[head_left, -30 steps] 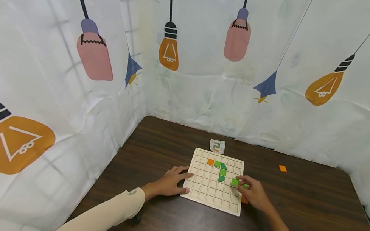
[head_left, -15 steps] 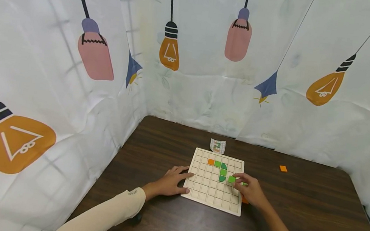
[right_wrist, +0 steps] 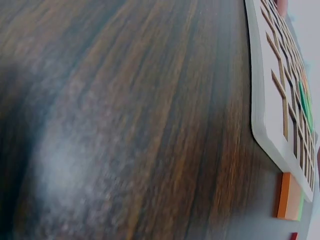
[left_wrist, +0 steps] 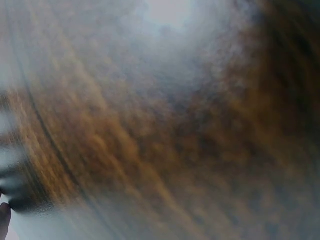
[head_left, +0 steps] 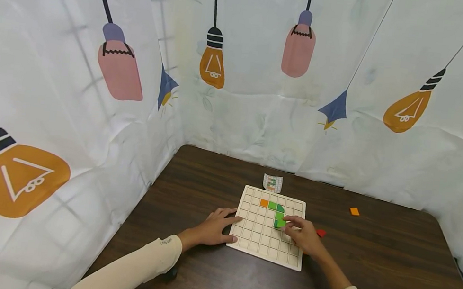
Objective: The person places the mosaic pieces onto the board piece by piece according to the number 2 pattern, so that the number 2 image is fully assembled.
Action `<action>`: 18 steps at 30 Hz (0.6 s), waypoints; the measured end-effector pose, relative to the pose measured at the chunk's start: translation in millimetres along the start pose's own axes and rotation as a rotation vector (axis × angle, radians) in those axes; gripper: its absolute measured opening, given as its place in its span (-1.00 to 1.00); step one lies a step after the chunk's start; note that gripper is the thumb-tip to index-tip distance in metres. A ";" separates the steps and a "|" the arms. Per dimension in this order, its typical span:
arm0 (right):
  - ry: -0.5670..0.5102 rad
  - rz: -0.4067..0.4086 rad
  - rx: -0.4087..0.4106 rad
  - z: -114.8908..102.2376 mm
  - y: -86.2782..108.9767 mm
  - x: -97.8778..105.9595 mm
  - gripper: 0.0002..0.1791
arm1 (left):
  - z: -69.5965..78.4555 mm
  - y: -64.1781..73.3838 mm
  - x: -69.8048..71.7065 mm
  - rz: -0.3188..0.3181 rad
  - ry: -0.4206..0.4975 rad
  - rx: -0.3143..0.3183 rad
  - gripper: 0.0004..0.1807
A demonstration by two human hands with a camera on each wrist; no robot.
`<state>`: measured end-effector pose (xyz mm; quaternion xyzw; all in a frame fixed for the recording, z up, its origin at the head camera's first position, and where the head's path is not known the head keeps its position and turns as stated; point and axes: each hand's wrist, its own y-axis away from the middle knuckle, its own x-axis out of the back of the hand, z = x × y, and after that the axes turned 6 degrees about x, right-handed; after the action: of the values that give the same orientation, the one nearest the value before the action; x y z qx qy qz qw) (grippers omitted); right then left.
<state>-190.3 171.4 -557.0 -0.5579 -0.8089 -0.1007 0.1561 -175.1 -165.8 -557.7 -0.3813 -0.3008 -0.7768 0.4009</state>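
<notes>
A pale grid board (head_left: 253, 236) lies on the dark wooden table. My left hand (head_left: 216, 227) rests at its left edge, fingers spread, fingertips on the rim. Between thumb and fingers, my right hand (head_left: 306, 236) pinches a light green square tile (head_left: 281, 223) over the board. This tile partly covers a dark green rounded piece (head_left: 276, 224) in the grid. Above it sit a green square tile (head_left: 278, 215) and another dark green rounded piece (head_left: 281, 208). Leftward along that row are a green tile (head_left: 272, 205) and an orange tile (head_left: 264, 203).
A small printed card (head_left: 272, 183) with a coloured grid pattern lies behind the board. To the right are a red piece (head_left: 321, 233) and an orange square tile (head_left: 354, 211). In the right wrist view, an orange block (right_wrist: 289, 199) sits against the board's edge.
My right hand has moved left across the board, bringing the light green tile to the dark green rounded piece. A red piece now shows behind the hand. The left hand has stayed still.
</notes>
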 end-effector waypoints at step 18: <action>0.079 -0.029 0.030 -3.2 -19.3 -22.7 -0.68 | -0.3 -0.2 -0.9 0.002 -0.014 0.003 -0.28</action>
<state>-200.5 143.7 -562.1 -0.5392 -0.8115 -0.1130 0.1948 -175.0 -165.6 -558.6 -0.3864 -0.3043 -0.7732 0.4003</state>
